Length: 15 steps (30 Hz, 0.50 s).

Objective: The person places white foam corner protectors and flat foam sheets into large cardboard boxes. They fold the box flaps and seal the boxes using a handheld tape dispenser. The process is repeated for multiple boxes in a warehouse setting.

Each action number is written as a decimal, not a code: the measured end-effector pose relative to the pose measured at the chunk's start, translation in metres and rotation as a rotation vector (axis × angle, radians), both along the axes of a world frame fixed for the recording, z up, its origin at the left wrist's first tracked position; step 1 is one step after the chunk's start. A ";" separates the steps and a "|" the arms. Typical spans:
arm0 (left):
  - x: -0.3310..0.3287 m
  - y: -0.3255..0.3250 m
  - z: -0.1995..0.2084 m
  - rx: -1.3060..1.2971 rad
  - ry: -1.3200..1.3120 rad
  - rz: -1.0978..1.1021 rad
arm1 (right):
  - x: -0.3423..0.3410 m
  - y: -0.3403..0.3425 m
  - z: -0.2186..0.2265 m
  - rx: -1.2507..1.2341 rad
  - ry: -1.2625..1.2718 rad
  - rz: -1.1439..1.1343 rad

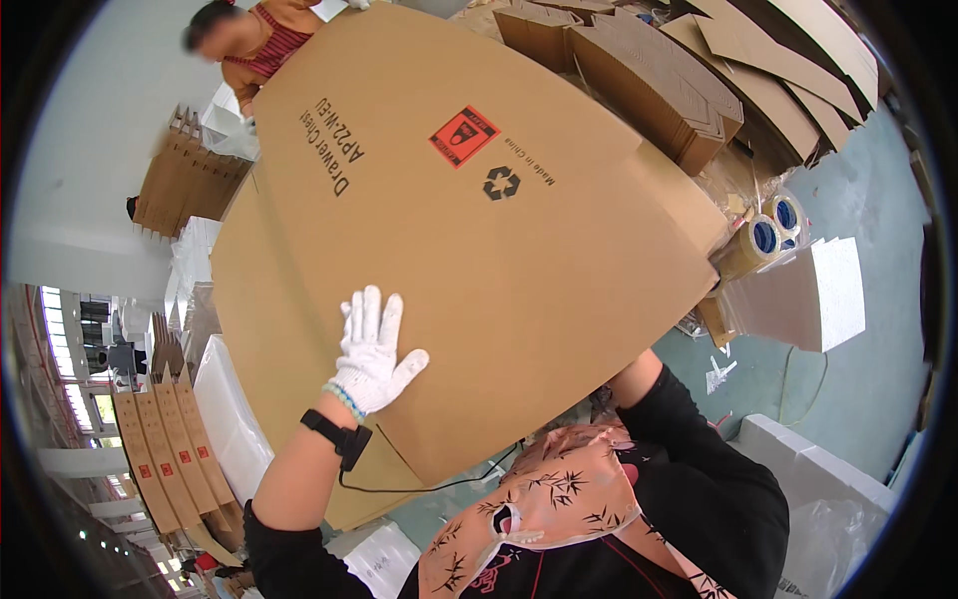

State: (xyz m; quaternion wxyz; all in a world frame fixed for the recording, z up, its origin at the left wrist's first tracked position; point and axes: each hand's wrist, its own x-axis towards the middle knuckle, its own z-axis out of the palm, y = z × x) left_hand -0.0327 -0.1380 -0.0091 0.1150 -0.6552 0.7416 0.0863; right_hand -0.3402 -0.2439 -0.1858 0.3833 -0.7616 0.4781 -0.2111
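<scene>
A large brown cardboard carton panel fills the middle, with black print, a red label and a recycling mark on its face. My left hand, in a white knitted glove, lies flat on the near left part of the panel, fingers stretched out and thumb apart. My right forearm reaches under the near right edge of the cardboard. That hand's fingers are hidden beneath it. Another brown cardboard layer shows under the panel on the right.
A co-worker stands at the panel's far left edge. Tape rolls and white foam blocks sit to the right. Folded cardboard is stacked at far right, with upright cartons at left. A black cable runs from my left wrist.
</scene>
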 end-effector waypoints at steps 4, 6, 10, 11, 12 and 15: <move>0.016 -0.006 -0.006 -0.093 0.030 -0.149 | -0.001 -0.004 -0.037 -0.258 0.265 -0.041; 0.009 -0.021 -0.004 -0.102 0.039 -0.176 | -0.018 0.007 -0.059 -0.360 0.384 -0.042; 0.009 -0.019 -0.012 -0.067 0.126 -0.097 | -0.048 0.035 -0.112 -0.663 0.536 0.141; 0.009 -0.017 -0.012 -0.054 0.130 -0.072 | -0.055 0.040 -0.122 -0.658 0.437 0.171; 0.007 -0.020 -0.011 -0.045 0.148 -0.074 | -0.060 0.051 -0.117 -0.179 -0.140 0.094; -0.002 -0.033 -0.013 -0.002 0.173 -0.080 | -0.006 0.128 -0.076 0.329 -0.708 -0.257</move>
